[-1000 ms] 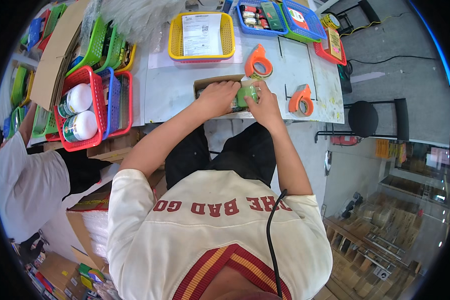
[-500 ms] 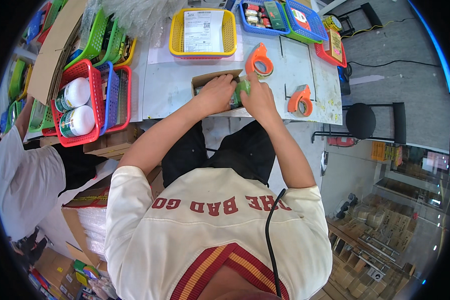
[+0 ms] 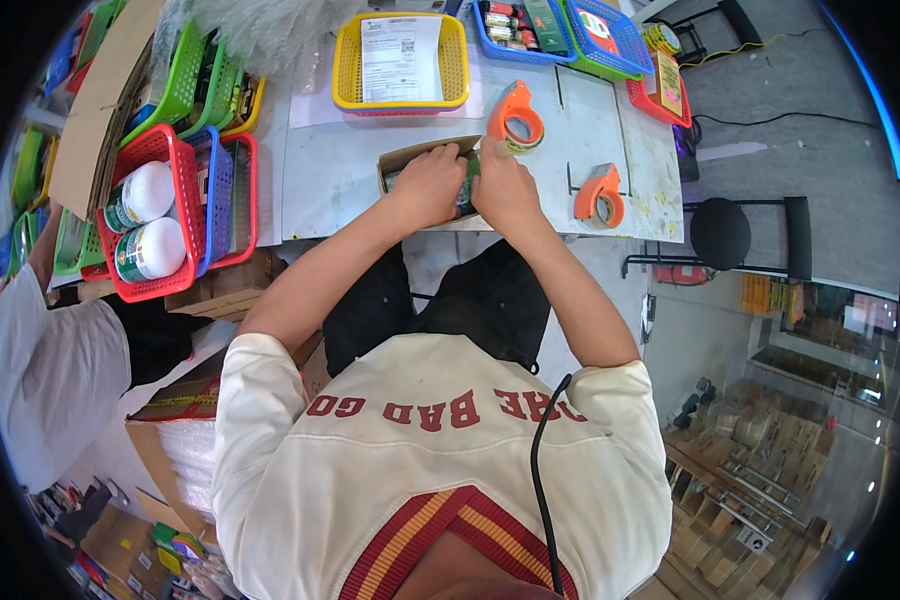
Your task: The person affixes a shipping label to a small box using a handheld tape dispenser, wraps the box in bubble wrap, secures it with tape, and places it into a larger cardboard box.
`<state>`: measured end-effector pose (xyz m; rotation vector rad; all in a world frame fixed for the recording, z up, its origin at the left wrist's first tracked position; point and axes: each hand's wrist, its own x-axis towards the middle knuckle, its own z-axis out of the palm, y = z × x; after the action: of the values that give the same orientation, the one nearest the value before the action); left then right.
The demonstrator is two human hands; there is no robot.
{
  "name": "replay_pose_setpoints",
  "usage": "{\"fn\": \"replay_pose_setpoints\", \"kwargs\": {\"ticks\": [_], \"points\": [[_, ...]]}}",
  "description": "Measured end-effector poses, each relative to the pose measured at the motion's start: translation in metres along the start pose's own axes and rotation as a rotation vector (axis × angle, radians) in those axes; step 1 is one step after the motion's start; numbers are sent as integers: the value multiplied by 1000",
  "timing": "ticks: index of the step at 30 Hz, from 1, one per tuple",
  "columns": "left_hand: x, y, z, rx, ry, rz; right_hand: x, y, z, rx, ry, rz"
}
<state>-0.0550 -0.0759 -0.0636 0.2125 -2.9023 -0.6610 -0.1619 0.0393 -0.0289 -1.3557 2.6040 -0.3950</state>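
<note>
A small open cardboard box [image 3: 398,163] sits near the table's front edge, with dark green contents partly showing inside. My left hand [image 3: 430,188] lies across the box, its fingers bent over the far wall and gripping it; the fingertips are partly hidden. At the box's right end my right hand [image 3: 507,188] is closed on a green packet [image 3: 472,178], mostly covered by the fingers. Just beyond the right hand stands an orange tape dispenser [image 3: 516,118]. A second orange tape dispenser [image 3: 600,197] rests farther right.
Behind the box is a yellow basket [image 3: 348,65] holding a printed sheet [image 3: 398,55]. Baskets of goods line the back right. On the left, a red basket [image 3: 188,200] holds two white tubs [image 3: 150,248]. Another person [image 3: 55,350] stands at far left.
My right hand has moved slightly left and closer to the box, taking the green packet down toward the opening. The left hand stays over the box.
</note>
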Motion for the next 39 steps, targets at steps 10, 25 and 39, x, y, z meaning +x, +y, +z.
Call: {"fn": "replay_pose_setpoints", "kwargs": {"ticks": [10, 25, 39], "points": [[-1, 3, 1, 7, 22, -5, 19, 25, -30, 63, -247, -175], [-6, 2, 0, 69, -112, -55, 23, 27, -13, 134, -248, -124], [-1, -4, 8, 142, -64, 8, 24, 19, 3, -18, -67, -233]]}}
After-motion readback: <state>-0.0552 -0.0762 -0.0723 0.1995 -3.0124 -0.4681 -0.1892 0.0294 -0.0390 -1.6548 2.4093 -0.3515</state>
